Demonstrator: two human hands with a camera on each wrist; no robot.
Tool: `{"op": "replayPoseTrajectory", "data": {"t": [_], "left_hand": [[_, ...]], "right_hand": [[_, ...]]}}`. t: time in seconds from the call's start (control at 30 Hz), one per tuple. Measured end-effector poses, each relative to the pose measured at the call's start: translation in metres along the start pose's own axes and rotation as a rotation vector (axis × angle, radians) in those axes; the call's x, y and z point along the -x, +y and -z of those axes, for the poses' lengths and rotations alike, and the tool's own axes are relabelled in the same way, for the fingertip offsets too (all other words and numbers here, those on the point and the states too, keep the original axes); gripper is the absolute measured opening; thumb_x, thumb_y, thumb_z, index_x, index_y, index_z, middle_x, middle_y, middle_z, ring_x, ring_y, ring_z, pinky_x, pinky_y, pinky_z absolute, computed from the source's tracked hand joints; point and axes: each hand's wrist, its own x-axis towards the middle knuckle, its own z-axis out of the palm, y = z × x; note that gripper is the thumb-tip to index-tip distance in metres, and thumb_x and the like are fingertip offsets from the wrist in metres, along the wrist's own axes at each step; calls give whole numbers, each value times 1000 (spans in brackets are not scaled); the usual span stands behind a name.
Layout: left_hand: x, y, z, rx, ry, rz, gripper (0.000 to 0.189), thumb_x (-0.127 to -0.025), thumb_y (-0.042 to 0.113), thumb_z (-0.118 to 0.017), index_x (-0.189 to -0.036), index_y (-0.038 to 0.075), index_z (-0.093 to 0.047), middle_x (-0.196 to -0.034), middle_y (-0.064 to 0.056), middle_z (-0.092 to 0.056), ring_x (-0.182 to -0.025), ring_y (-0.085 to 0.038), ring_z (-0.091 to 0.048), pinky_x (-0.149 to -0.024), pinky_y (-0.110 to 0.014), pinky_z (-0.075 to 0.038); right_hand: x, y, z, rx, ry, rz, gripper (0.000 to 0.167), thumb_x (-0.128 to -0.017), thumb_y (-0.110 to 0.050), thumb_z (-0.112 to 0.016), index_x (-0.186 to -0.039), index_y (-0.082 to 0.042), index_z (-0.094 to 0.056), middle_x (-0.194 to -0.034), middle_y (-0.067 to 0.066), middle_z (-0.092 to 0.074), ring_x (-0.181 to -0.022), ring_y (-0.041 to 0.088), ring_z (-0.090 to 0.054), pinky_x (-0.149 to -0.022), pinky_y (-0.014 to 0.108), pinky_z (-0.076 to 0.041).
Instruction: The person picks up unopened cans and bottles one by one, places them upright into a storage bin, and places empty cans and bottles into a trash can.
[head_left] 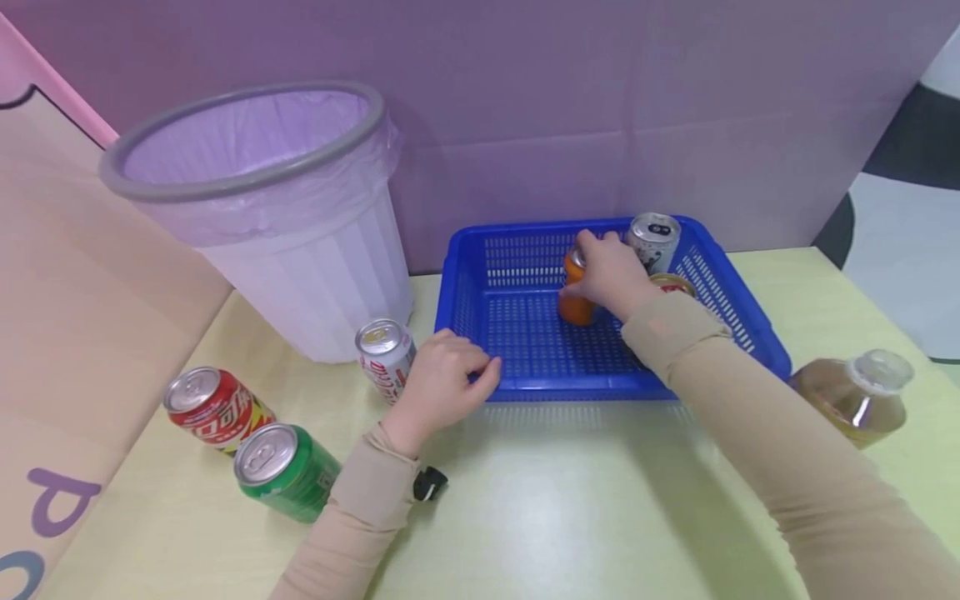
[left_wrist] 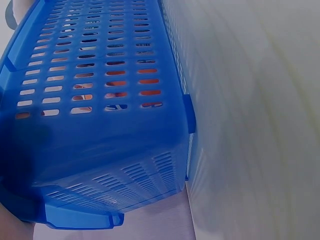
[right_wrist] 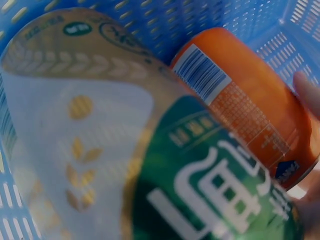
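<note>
Inside the blue basket (head_left: 573, 387), my right hand (head_left: 611, 275) grips an upright orange soda can (head_left: 577, 307), its thumb and fingers on either side. The can's barcode side shows in the right wrist view. A green, white and gold can (right_wrist: 200, 185) fills the front of that view, close beside the orange one. In the head view, a silver can (head_left: 654, 239) and a gold-topped can (head_left: 672, 284) stand in the basket's right part. My left hand (head_left: 446, 379) holds the basket's front left corner, thumb over the rim; in the left wrist view the basket wall (left_wrist: 110, 140) hides most fingers.
Left of the basket stands a lined white bin (head_left: 300, 267) with a grey rim. A white and red can (head_left: 386, 358), a red can (head_left: 219, 410) and a green can (head_left: 288, 472) stand on the table's left. A clear bottle (head_left: 851, 396) stands at right, beside my forearm.
</note>
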Motion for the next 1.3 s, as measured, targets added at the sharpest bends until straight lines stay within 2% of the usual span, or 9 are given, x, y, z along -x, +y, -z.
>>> {"op": "replayPoseTrajectory", "data": {"t": [0.27, 0.5, 0.73, 0.87, 0.97, 1.1, 1.3], "left_hand": [[-2, 3, 3, -7, -4, -8, 41, -84, 15, -57, -46, 15, -41, -44, 6, -38, -44, -7, -32, -55, -26, -33], [-1, 2, 2, -10, -6, -7, 41, -84, 16, -57, -46, 15, -41, -44, 6, -38, -44, -7, -31, -55, -26, -33], [-1, 2, 2, 0, -5, -4, 42, -84, 16, -57, -46, 15, -41, -44, 6, -37, -44, -7, -30, -55, -26, -33], [-1, 3, 3, 5, -5, -2, 42, -84, 15, -57, -45, 15, -41, -44, 6, -36, -45, -6, -29, -55, -26, -32], [-2, 3, 3, 5, -6, -3, 42, -84, 16, -57, -45, 15, -41, -44, 6, -37, -45, -6, -29, -55, -25, -32], [-2, 1, 4, -6, -7, -4, 41, -84, 16, -57, -46, 15, -42, -44, 6, -38, -44, -6, -30, -55, -26, -33], [-2, 0, 5, -14, -17, 6, 41, -85, 15, -56, -46, 15, -43, -44, 7, -39, -45, -6, -31, -56, -26, -33]], "right_hand": [[-1, 2, 3, -30, -26, 10, 59, -81, -28, -66, -127, 1, -43, -118, 30, -48, -106, 45, -51, -89, 56, -44], [1, 2, 9, -47, -74, 1, 64, -84, -30, -64, -134, 1, -39, -124, 29, -49, -114, 44, -47, -94, 56, -41], [3, -3, 25, -108, -133, -2, 68, -87, -33, -58, -139, 4, -34, -131, 33, -45, -121, 46, -43, -100, 55, -37], [8, -7, 37, -147, -194, -46, 70, -90, -38, -54, -142, 2, -30, -137, 31, -41, -124, 46, -41, -101, 57, -35], [16, -10, 48, -226, -261, -76, 70, -90, -39, -53, -143, -1, -28, -139, 28, -40, -124, 44, -41, -102, 59, -33], [28, -14, 63, -259, -301, -37, 67, -91, -44, -51, -140, -1, -33, -139, 24, -42, -123, 42, -42, -101, 60, -33], [48, -23, 68, -177, -291, 56, 60, -93, -45, -49, -135, -3, -44, -135, 24, -48, -122, 41, -46, -99, 58, -36]]}}
